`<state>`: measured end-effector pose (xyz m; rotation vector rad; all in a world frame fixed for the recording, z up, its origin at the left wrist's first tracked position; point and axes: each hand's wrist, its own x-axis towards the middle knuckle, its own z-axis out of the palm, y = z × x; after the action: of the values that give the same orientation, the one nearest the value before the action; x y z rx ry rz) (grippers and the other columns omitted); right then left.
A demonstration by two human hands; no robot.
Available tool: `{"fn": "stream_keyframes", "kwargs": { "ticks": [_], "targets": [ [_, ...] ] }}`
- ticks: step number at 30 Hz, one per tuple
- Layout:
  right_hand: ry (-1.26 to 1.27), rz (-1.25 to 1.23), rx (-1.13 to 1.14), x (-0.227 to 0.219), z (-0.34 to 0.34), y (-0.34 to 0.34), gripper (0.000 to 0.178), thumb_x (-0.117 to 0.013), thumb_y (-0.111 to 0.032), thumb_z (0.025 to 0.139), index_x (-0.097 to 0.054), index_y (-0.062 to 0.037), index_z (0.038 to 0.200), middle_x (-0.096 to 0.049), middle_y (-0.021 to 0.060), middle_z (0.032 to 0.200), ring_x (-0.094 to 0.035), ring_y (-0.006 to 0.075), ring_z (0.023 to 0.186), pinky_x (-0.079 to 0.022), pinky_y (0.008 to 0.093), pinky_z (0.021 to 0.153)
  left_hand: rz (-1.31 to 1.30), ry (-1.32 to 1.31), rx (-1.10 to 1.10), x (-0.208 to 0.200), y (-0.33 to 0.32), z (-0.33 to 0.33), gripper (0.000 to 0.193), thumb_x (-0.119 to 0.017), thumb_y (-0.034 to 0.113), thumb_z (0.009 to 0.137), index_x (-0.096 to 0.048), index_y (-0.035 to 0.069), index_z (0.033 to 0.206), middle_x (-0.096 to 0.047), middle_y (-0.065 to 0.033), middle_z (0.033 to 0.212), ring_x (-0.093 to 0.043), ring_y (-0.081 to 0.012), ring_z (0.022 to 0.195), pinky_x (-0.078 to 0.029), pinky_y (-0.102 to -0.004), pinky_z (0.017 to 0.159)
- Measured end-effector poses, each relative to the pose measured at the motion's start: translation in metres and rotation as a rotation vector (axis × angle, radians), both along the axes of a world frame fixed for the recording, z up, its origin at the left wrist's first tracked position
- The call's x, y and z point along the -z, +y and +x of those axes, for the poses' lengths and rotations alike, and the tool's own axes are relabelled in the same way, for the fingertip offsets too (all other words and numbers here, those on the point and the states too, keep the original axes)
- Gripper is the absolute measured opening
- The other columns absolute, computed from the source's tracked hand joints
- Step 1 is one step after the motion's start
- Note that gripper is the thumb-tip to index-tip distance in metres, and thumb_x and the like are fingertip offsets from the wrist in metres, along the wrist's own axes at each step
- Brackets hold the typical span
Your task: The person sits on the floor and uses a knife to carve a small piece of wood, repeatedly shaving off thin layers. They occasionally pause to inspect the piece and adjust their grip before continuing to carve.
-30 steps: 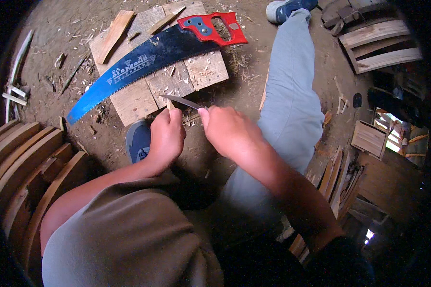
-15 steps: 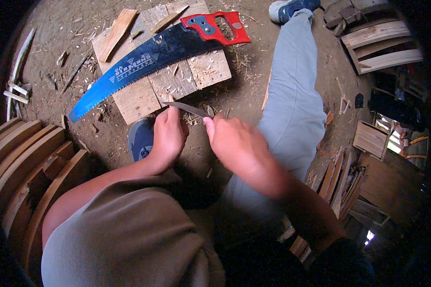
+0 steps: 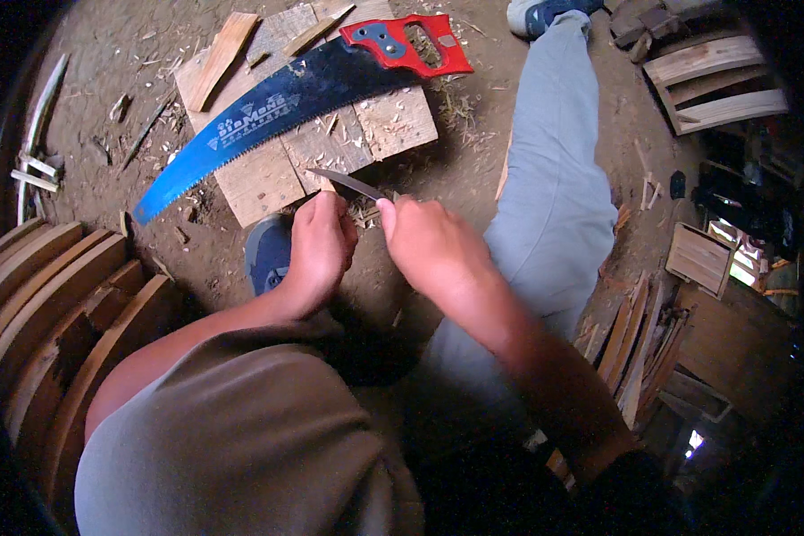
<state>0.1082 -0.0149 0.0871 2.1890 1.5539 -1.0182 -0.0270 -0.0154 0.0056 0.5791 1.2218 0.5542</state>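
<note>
My right hand (image 3: pixel 436 243) is closed round the handle end of a knife, and its fingers hide the handle. The narrow, slightly curved knife blade (image 3: pixel 348 183) points up and to the left, over the near edge of the plank block. My left hand (image 3: pixel 320 239) is closed in a pinch just below the blade. A small pale tip shows above its fingers, but what it belongs to is mostly hidden. Beyond both hands, a large saw (image 3: pixel 268 116) with a blue blade and red handle lies across the wooden block (image 3: pixel 259 185), among shavings.
Curved wooden pieces (image 3: pixel 58 308) stand in a row at the left. A wood wedge (image 3: pixel 223 61) lies on the block's far side. My shoe (image 3: pixel 268 255) is by the block's near edge. Slatted wood (image 3: pixel 715 85), a small wooden box (image 3: pixel 699 259) and stacked strips (image 3: pixel 634 344) lie at the right.
The knife blade has risen slightly, away from my left fingertips, and a pale tip now shows above them. My left hand has shifted slightly. The saw and block look unmoved, apart from a small view shift.
</note>
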Motion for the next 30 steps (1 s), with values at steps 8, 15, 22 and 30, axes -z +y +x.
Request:
{"fn": "stream_keyframes", "kwargs": {
  "ticks": [8,15,22,30],
  "targets": [
    [0.040,-0.138,-0.023,-0.018,0.014,0.001,0.049,-0.036,-0.039,0.100,-0.065,0.0001,0.093,-0.064,0.0274,0.092,-0.060,0.0461,0.091,-0.046,0.0543,0.078,-0.054,-0.031,-0.052,0.003,-0.003,0.000,0.035,-0.036,0.032,0.098,-0.042,0.010,0.071,-0.037,-0.0010,0.059,-0.035,-0.0135,0.047,-0.029,-0.0302,0.044],
    [-0.044,-0.100,-0.014,-0.024,0.008,0.001,0.047,-0.037,-0.038,0.100,-0.065,-0.0014,0.093,-0.064,0.0268,0.091,-0.060,0.0471,0.090,-0.047,0.0552,0.077,-0.001,-0.046,-0.039,0.008,-0.002,0.007,0.037,-0.032,0.032,0.094,-0.047,0.006,0.072,-0.046,-0.0062,0.053,-0.038,-0.0149,0.040,-0.030,-0.0317,0.038],
    [-0.046,-0.036,-0.023,-0.005,-0.003,0.005,0.048,-0.037,-0.038,0.100,-0.065,-0.0006,0.090,-0.065,0.0273,0.091,-0.061,0.0471,0.089,-0.048,0.0549,0.077,0.145,0.056,0.023,0.009,-0.003,0.002,0.035,-0.033,0.031,0.093,-0.048,0.007,0.073,-0.046,-0.0061,0.053,-0.038,-0.0149,0.040,-0.030,-0.0315,0.038],
    [-0.060,0.022,0.065,-0.007,-0.002,-0.004,0.049,-0.034,-0.037,0.101,-0.063,0.0005,0.091,-0.064,0.0285,0.088,-0.060,0.0482,0.088,-0.047,0.0558,0.077,-0.170,-0.086,-0.062,0.008,-0.001,-0.001,0.030,-0.032,0.031,0.091,-0.047,0.008,0.078,-0.042,-0.0044,0.050,-0.033,-0.0149,0.038,-0.026,-0.0320,0.038]
  ]
}}
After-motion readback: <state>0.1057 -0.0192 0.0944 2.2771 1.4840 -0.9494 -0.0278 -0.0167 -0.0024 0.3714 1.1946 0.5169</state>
